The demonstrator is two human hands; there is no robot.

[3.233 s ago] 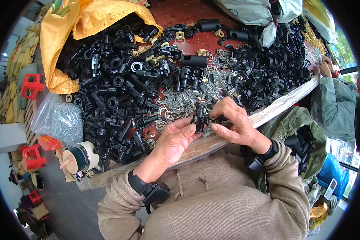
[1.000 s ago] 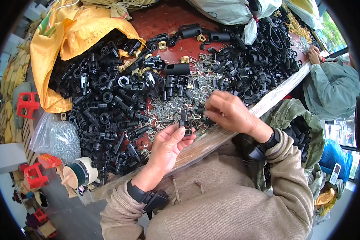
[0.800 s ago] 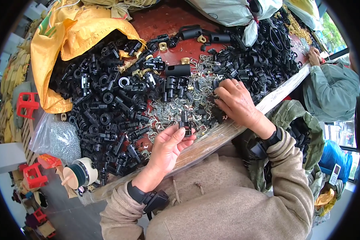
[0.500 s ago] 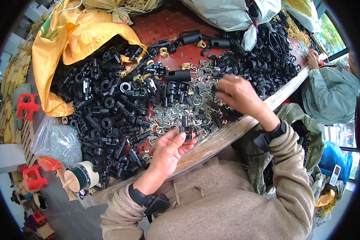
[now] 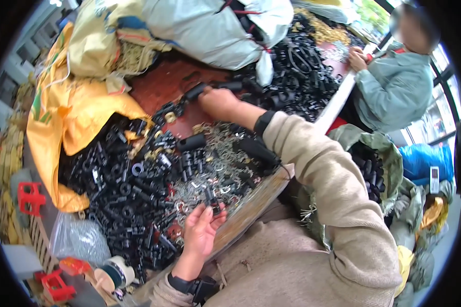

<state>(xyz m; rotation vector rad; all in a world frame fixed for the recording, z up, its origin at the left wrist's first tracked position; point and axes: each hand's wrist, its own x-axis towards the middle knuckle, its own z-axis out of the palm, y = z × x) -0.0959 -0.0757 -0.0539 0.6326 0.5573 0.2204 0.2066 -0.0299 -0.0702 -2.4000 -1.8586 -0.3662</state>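
Work surface: a reddish-brown table (image 5: pixel 161 87), almost fully covered. A deep pile of black plastic parts (image 5: pixel 123 189) fills its left and centre. A patch of small silvery metal clips (image 5: pixel 215 171) lies in the middle near the person. A second heap of black parts (image 5: pixel 302 71) occupies the far right. Bare table shows only at the far centre.

Far side: a yellow sack (image 5: pixel 77 107) slumps on the left, a grey-white sack (image 5: pixel 210 30) at the far centre. A pale wooden edge strip (image 5: pixel 251 207) bounds the near side of the table and runs up to the far right.

Left hand (image 5: pixel 201 230): at the near edge, palm up, fingers curled loosely, pinching a small black part (image 5: pixel 213 202) at the fingertips over the clips.

Right hand (image 5: pixel 217 102): stretched to the far centre, closed around a black tube-shaped part (image 5: pixel 194 92) lying on the bare table.

Surroundings: a clear plastic bag (image 5: pixel 77 238), a tape roll (image 5: pixel 118 271) and red plastic pieces (image 5: pixel 30 197) sit off the near left corner. A green sack of black parts (image 5: pixel 369 163) stands right of the person. Another person in a grey-green jacket (image 5: pixel 394 87) works at the far right end of the table. Open room for the hands is tight: only the far-centre strip and the clip patch.
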